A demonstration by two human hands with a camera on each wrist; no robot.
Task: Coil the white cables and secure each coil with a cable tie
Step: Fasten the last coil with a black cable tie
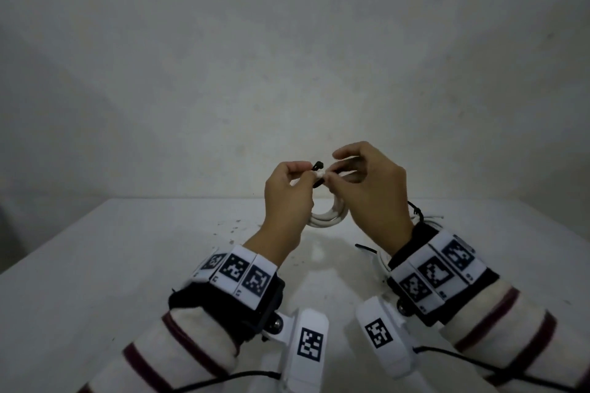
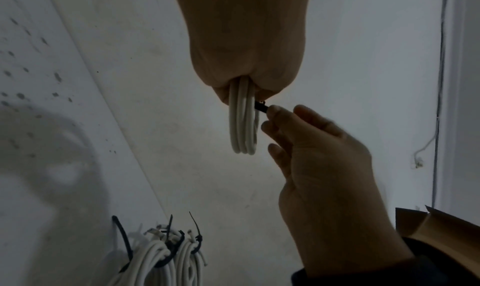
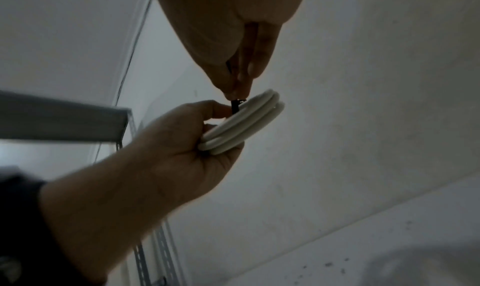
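Two hands: both raised above the white table [image 1: 95,265], meeting in front of a plain pale wall [image 1: 287,41].
Left hand [image 1: 287,191]: fingers and thumb curled round the white cable coil [image 1: 325,217]; from the right wrist view the coil [image 3: 244,124] lies stacked in several loops against the palm, thumb pressed on top beside the tie.
Right hand [image 1: 370,188]: thumb and forefinger pinch the black cable tie [image 1: 317,166] where it crosses the top of the coil; the other fingers arch loosely over the loops.
Cable coil: held in the air between the hands, clear of the table, its lower loops hanging below the left palm [image 2: 242,122].
Cable tie: short black piece showing at the coil's edge [image 2: 261,106], touching the right fingertips [image 2: 275,110]; whether it is locked cannot be told.
Finished coils [image 2: 161,255]: a bunch of white cables bound with black ties lies on the table to the right, partly hidden behind the right wrist in the head view.
Wrists: marker bands [image 1: 238,271] and camera mounts over striped sleeves [image 1: 178,348].
Table surface: dark specks scattered on it.
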